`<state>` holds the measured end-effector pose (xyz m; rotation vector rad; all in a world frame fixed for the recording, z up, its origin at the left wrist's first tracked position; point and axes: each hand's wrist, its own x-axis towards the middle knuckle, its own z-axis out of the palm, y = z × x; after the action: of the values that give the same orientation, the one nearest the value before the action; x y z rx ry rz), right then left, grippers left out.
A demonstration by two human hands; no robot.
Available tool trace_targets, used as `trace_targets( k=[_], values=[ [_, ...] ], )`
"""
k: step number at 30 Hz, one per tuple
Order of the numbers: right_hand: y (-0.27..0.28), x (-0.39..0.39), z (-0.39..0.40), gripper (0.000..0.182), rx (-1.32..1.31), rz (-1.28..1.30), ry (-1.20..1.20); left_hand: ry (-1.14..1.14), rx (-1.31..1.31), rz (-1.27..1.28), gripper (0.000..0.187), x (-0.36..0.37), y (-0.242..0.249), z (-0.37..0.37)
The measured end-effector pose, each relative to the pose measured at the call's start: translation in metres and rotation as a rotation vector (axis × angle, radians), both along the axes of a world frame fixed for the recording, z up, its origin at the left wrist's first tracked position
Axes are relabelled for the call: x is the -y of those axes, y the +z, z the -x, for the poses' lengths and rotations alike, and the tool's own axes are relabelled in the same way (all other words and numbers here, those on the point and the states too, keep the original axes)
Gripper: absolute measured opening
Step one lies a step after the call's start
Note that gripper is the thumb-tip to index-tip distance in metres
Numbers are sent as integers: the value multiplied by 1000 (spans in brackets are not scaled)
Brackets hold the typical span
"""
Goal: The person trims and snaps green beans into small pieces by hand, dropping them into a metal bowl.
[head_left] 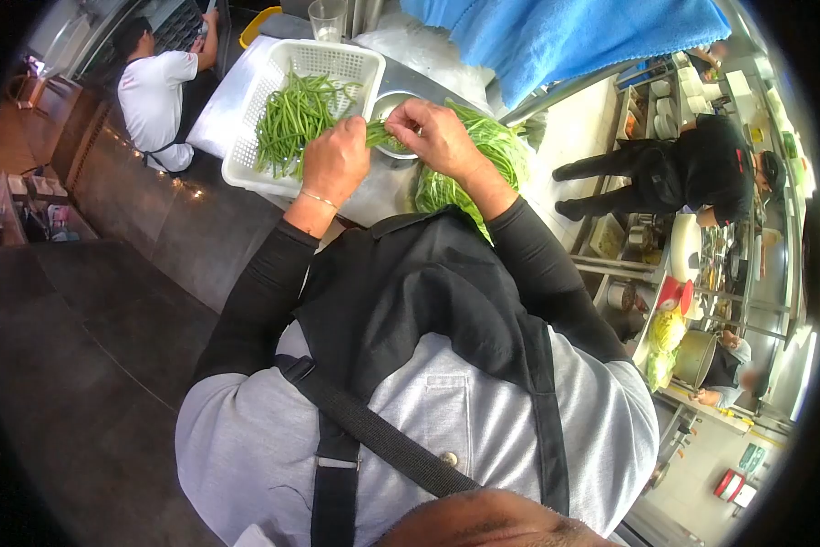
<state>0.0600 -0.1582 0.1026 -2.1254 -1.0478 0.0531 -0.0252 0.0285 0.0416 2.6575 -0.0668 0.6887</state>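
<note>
My left hand (pixel 337 164) is closed around one end of a small bunch of green beans (pixel 379 134). Fingers pinched together, my right hand (pixel 433 135) grips the other end. Loose green beans (pixel 296 118) lie in a white perforated plastic basket (pixel 371 66), just beyond my left hand. Partly behind the held bunch is a round metal bowl (pixel 388 102); my hands hide much of it. A heap of leafy greens (pixel 483 150) rests beneath and beside my right forearm.
A clear glass (pixel 327 20) stands behind the basket. Blue cloth (pixel 556 41) hangs at the upper right, near a clear plastic bag (pixel 423 50). One person (pixel 159 96) works at the upper left; another person in black (pixel 692 169) stands at shelving on the right.
</note>
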Motion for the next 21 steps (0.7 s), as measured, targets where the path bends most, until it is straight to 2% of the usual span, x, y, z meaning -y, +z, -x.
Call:
trace_targets(
  k=[5,7,8,10,13,14,15,16,17,18,19,20,21],
  values=[
    [0,-1,-1,16,-21,42,35,5,-37,-18,9,1,-2,-1],
    [-6,-9,2,13,167,159,-44,10,-63,-30,7,4,-8,-2],
    [-10,-15,3,13,165,159,-47,20,-117,-61,11,6,-13,-5],
    [-15,-26,5,11,316,439,-307,25,-173,-94,16,9,-16,-5],
    [-37,-19,-25,17,247,492,-448,23,-151,-16,14,9,-18,-3],
    [-46,-11,-32,17,245,490,-450,-14,-25,103,14,9,-21,-3],
    [-52,1,-39,23,185,365,-402,-50,101,223,15,8,-22,-3],
    [-49,6,-41,29,126,240,-352,-47,102,221,15,6,-19,0],
    [-47,10,-40,36,65,92,-298,-114,0,584,17,5,-15,3],
    [-35,6,-33,36,65,92,-290,-180,-106,948,19,4,-13,6],
    [-20,2,-24,35,-40,-4,-244,-193,-162,1087,17,2,-14,5],
    [-9,0,-17,35,-148,-100,-200,-184,-165,1090,17,-2,-16,7],
    [-4,-1,-13,40,-118,-132,-112,-212,-290,1214,17,-6,-13,8]
  ],
)
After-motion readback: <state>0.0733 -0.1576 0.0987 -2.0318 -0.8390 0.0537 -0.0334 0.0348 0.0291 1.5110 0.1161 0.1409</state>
